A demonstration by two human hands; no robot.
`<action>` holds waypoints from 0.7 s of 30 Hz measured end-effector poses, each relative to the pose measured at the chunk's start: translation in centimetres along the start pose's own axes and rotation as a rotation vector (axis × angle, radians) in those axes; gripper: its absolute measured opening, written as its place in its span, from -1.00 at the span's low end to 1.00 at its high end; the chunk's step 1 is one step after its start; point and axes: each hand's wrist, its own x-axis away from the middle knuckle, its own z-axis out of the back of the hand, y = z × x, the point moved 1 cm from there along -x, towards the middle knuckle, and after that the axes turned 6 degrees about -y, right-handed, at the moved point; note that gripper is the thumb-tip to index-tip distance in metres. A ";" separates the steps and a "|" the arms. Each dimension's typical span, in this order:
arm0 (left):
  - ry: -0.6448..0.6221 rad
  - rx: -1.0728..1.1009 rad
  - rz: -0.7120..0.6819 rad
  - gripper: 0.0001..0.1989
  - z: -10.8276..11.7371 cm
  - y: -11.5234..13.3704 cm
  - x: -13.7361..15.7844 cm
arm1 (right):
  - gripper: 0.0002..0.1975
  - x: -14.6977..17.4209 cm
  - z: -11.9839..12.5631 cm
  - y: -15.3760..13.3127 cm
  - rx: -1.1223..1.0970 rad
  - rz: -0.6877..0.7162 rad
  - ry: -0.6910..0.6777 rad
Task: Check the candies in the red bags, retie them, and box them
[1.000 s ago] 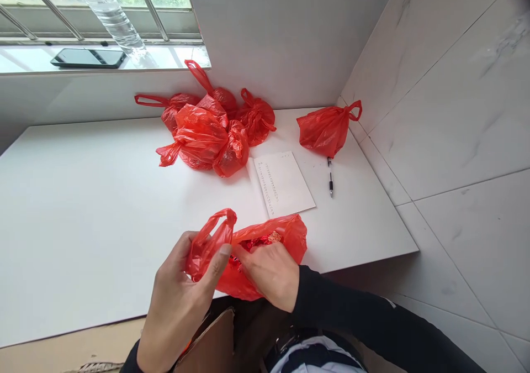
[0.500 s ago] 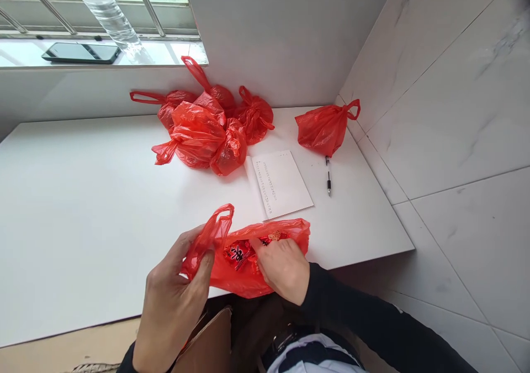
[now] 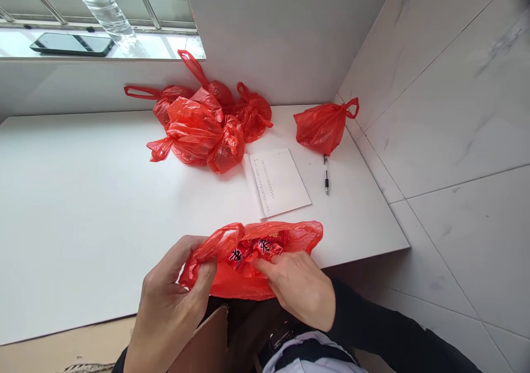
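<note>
A red plastic bag [image 3: 244, 288] hangs wide-mouthed at the table's front edge, with several red wrapped packets [image 3: 267, 247] printed with dark characters inside. My left hand [image 3: 176, 284] is closed around the bag's left side and handle, thumb toward me. Over the near right rim reaches my right hand [image 3: 304, 284], its index finger stretched out and touching the packets. The other fingers of that hand are partly hidden below it, and I see nothing clearly gripped there.
Several tied red bags [image 3: 194, 130] are heaped by the wall, and another tied bag [image 3: 321, 127] sits at the back right. An open notebook [image 3: 281, 182] and a pen [image 3: 327, 177] lie on the white table [image 3: 83, 213]. A phone [image 3: 72, 44] and water bottle [image 3: 105, 11] occupy the sill. Below is a cardboard box [image 3: 207, 340].
My right hand has drawn back to the right and toward me, uncovering more packets. The bag's mouth is wider, and its left handle has folded down in my left hand.
</note>
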 end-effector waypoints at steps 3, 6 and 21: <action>0.026 -0.019 -0.024 -0.85 0.0 0.4 0.1 | -0.57 0.6 -0.1 -0.2 0.027 0.006 -0.033; 0.012 -0.015 0.005 -0.85 0.0 0.8 0.2 | -0.66 1.4 0.1 0.2 -0.002 -0.026 -0.002; 0.076 0.181 0.109 -0.73 0.5 0.0 0.9 | -0.57 5.7 2.6 1.3 -0.294 0.103 0.667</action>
